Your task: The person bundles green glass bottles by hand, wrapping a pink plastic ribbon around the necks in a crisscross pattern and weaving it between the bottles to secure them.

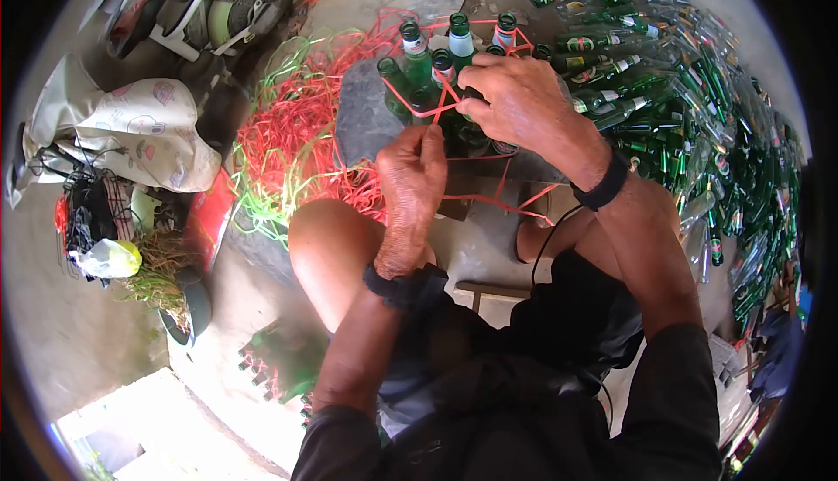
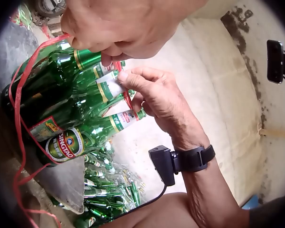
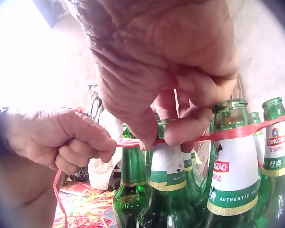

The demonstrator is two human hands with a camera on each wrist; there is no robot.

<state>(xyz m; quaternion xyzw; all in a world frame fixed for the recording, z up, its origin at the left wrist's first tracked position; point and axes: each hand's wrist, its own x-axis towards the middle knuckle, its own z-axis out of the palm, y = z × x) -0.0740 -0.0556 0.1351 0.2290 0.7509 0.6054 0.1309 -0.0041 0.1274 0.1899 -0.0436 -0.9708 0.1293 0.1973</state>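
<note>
Green glass bottles [image 1: 419, 66] stand upright in a tight group on a dark slab [image 1: 360, 110]. Red plastic strapping [image 3: 235, 133] runs round their necks. The left hand [image 1: 412, 171] pinches the strap between thumb and curled fingers, at the near left side of the group. Just right of it, the right hand [image 1: 519, 101] pinches the strap against the bottle necks with thumb and fingers. In the right wrist view the strap [image 3: 128, 142] crosses a bottle neck between the two hands. A loose length of strap [image 2: 20, 137] hangs down beside the bottles in the left wrist view.
A heap of loose red and green strapping [image 1: 284, 132] lies left of the slab. Many bottles [image 1: 681, 106] are piled at the right. A scooter wheel [image 1: 249, 10], a pale covered item [image 1: 153, 123] and a plant pot [image 1: 194, 306] are at the left.
</note>
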